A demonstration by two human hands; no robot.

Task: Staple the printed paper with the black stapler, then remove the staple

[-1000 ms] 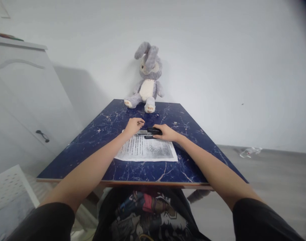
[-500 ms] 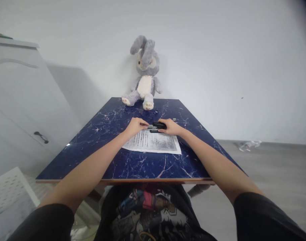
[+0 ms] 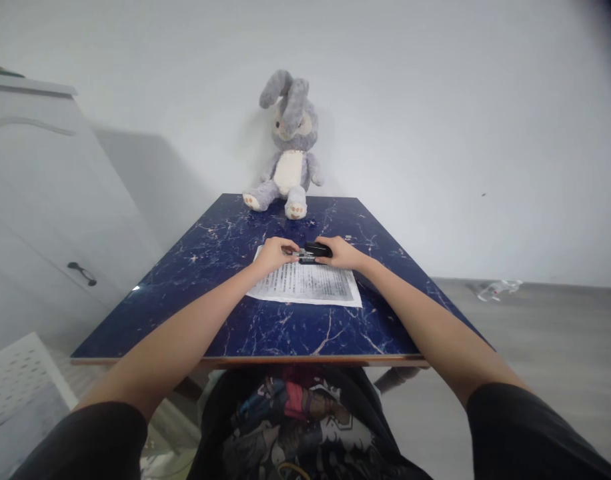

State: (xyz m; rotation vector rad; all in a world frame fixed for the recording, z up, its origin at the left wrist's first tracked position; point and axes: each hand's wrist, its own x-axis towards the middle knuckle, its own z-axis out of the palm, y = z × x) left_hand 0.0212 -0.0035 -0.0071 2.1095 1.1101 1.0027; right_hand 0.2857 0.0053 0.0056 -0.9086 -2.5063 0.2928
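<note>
Right hand (image 3: 338, 253) had its grip around a black stapler (image 3: 317, 249), mid-tabletop (image 3: 290, 333) by the printed sheet's (image 3: 305, 287) far edge. Left hand (image 3: 274, 253) was right at the stapler's metal end, couldn't tell if that grip pinched anything. Plush rabbit (image 3: 289, 172) sat along the tabletop's far edge.

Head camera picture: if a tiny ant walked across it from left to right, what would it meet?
Dark cabinet handle → left hand → black stapler → right hand → clear plastic scrap.
</note>
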